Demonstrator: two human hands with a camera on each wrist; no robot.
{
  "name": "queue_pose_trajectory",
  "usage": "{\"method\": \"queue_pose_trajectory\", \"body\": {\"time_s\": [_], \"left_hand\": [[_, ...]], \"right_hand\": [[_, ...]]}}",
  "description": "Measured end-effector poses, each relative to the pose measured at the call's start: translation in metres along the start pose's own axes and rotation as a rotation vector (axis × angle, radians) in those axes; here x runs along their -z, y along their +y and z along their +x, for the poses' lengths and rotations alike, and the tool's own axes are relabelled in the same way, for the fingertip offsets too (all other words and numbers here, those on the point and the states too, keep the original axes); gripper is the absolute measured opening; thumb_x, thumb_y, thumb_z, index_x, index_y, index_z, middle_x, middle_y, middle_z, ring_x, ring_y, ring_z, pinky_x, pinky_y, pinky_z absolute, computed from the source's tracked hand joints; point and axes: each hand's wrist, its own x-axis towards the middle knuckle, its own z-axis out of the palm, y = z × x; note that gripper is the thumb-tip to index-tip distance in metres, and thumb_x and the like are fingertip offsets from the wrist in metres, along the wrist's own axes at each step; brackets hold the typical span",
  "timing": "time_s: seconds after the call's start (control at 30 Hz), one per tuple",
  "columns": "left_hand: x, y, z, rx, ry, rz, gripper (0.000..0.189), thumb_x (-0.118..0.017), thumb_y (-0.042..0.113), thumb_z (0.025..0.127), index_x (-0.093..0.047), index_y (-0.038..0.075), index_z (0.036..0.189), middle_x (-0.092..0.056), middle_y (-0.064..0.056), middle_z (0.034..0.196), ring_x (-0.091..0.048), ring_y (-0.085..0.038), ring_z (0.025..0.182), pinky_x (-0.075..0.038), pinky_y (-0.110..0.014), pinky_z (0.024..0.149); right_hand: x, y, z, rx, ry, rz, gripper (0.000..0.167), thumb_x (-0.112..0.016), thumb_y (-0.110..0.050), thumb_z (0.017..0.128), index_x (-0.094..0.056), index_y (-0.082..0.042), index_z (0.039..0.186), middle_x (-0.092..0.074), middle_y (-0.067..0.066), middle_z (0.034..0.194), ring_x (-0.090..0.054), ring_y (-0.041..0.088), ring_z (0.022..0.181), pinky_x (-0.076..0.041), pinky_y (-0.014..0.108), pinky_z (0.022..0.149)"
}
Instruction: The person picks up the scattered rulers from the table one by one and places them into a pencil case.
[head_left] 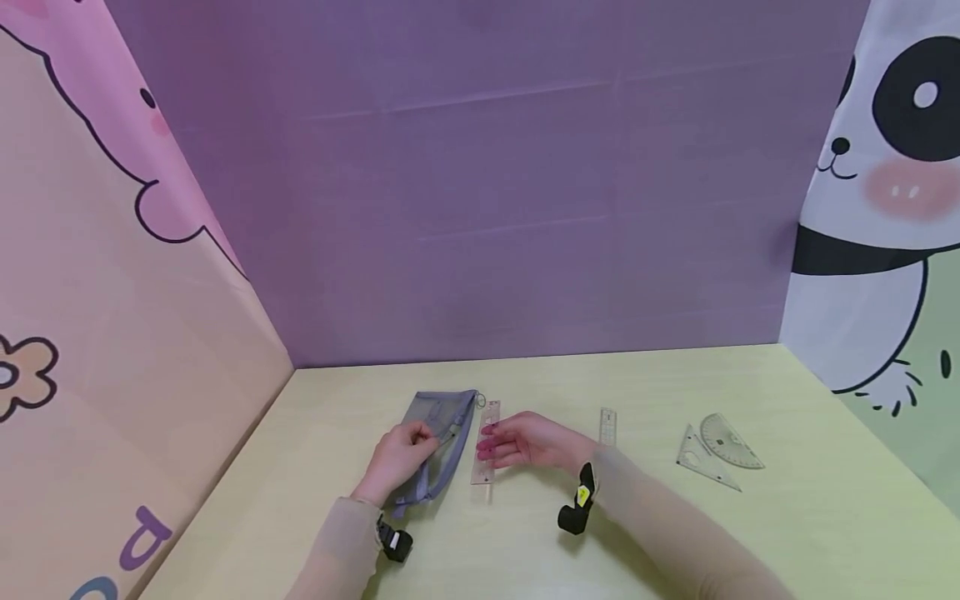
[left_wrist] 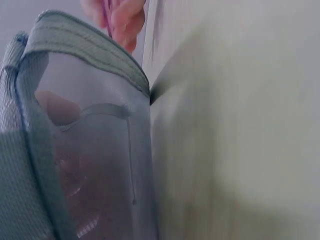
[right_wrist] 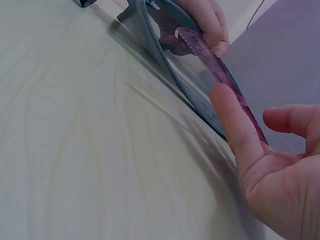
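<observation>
My left hand (head_left: 401, 454) grips a see-through zip pouch (head_left: 442, 405) with grey-blue fabric edges. In the left wrist view, fingers show dimly through the clear side of the pouch. My right hand (head_left: 532, 442) pinches a clear pink ruler (head_left: 483, 475) just right of the pouch. In the right wrist view the ruler (right_wrist: 210, 57) slants up from the right fingers, its far end overlapping the mouth of the pouch beside the left hand (right_wrist: 207, 20).
A clear ruler (head_left: 608, 423) lies behind my right forearm. Farther right on the pale wooden table (head_left: 570, 383) lie a clear set square (head_left: 699, 460) and a clear protractor (head_left: 729, 442). A purple backdrop (head_left: 480, 208) stands behind the table, with printed panels on both sides.
</observation>
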Motion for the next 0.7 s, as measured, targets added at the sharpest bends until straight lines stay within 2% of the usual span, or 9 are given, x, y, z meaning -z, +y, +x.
{"method": "queue_pose_trajectory", "body": {"time_s": [0.17,0.27,0.37,0.5,0.57,0.7], "left_hand": [[0.000,-0.002,0.000,0.001,0.008,-0.009,0.008,-0.063,0.015,0.085,-0.063,0.011,0.078,-0.051,0.003,0.064,-0.046,-0.015,0.061,-0.036,-0.031,0.058],[0.000,-0.002,-0.001,0.000,0.012,-0.011,0.009,-0.063,0.015,0.085,-0.063,0.011,0.078,-0.051,0.004,0.064,-0.046,-0.014,0.061,-0.036,-0.030,0.057],[0.000,-0.001,-0.001,-0.007,0.014,-0.009,0.008,-0.063,0.015,0.085,-0.063,0.010,0.079,-0.052,0.004,0.066,-0.047,-0.014,0.062,-0.036,-0.030,0.058],[-0.001,0.000,-0.001,-0.015,0.014,-0.012,0.008,-0.063,0.014,0.086,-0.063,0.009,0.080,-0.053,0.003,0.067,-0.047,-0.014,0.063,-0.038,-0.030,0.058],[0.000,0.001,-0.002,-0.017,0.013,-0.015,0.008,-0.064,0.014,0.086,-0.063,0.009,0.080,-0.054,0.003,0.067,-0.048,-0.014,0.063,-0.038,-0.030,0.059],[0.002,0.000,0.000,-0.010,0.011,-0.011,0.008,-0.064,0.015,0.086,-0.064,0.009,0.080,-0.055,0.003,0.068,-0.049,-0.014,0.063,-0.039,-0.030,0.059]], "right_hand": [[-0.015,-0.002,0.015,-0.011,0.013,0.005,0.027,-0.042,-0.008,0.100,-0.050,0.010,0.120,-0.067,0.016,0.103,-0.066,0.026,0.098,-0.050,0.043,0.088],[-0.026,-0.003,0.023,-0.015,0.031,0.015,0.018,-0.041,-0.007,0.100,-0.050,0.006,0.108,-0.064,0.024,0.110,-0.065,0.029,0.101,-0.048,0.045,0.090],[-0.037,-0.002,0.029,-0.018,0.051,0.044,0.014,-0.039,-0.005,0.097,-0.046,0.005,0.105,-0.056,0.030,0.118,-0.061,0.034,0.105,-0.046,0.046,0.093],[-0.050,0.000,0.034,-0.003,0.066,0.079,0.012,-0.037,-0.003,0.094,-0.045,0.005,0.100,-0.054,0.025,0.112,-0.058,0.032,0.104,-0.042,0.045,0.099],[-0.055,-0.001,0.034,0.005,0.068,0.069,0.010,-0.037,-0.002,0.094,-0.046,0.002,0.095,-0.055,0.024,0.110,-0.057,0.032,0.106,-0.040,0.044,0.100],[-0.063,-0.007,0.030,0.023,0.043,-0.019,0.013,-0.039,-0.002,0.093,-0.049,0.006,0.096,-0.054,0.030,0.122,-0.052,0.038,0.119,-0.041,0.043,0.100]]}}
